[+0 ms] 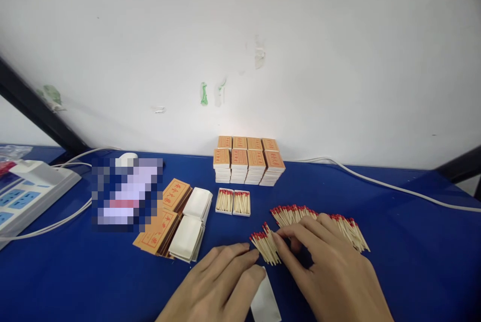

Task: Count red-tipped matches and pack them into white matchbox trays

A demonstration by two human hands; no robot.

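Lying on blue tabletop point(93, 282) btwn L hand point(221, 282) & R hand point(330, 267), the small match bunch point(268, 249) has pale wood sticks w/ red heads, fanned a bit. R thumb & index tips nearly meet at its right edge; can't tell if pinching. L fingers bent, loosely together, partly over a white card piece point(266, 301); grip unclear.

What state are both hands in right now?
Left hand: fingers bent, partly over the white box; grip can't be told.
Right hand: at the small match pile; grip can't be told.
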